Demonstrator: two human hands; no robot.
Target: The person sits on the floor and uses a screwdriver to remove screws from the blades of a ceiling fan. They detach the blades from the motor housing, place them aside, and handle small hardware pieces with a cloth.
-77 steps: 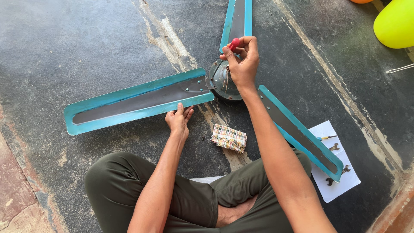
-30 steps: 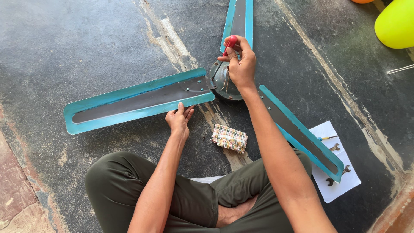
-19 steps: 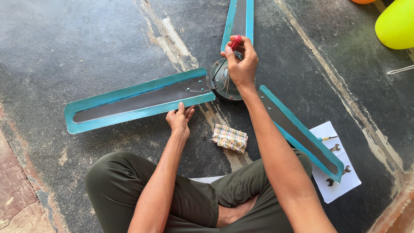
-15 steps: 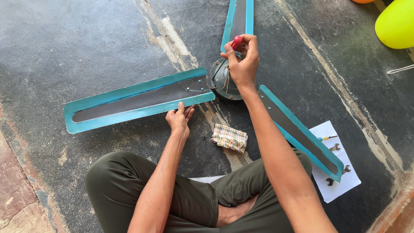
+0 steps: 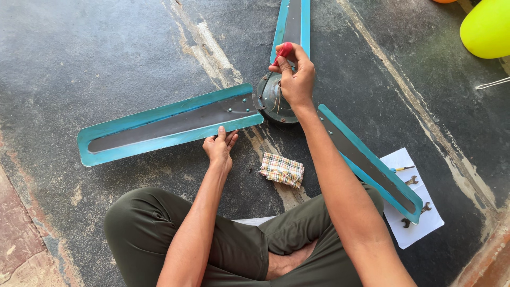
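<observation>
Right hand pinches a red-handled screwdriver over the ceiling fan hub; left hand, fingers apparently spread, presses a teal blade.

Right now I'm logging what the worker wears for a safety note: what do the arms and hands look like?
Both arms are bare to the frame's edge, with no sleeves showing. The left hand and right hand wear no gloves, and no watch, ring or band is visible.

Dark worn concrete floor, daylight
</observation>
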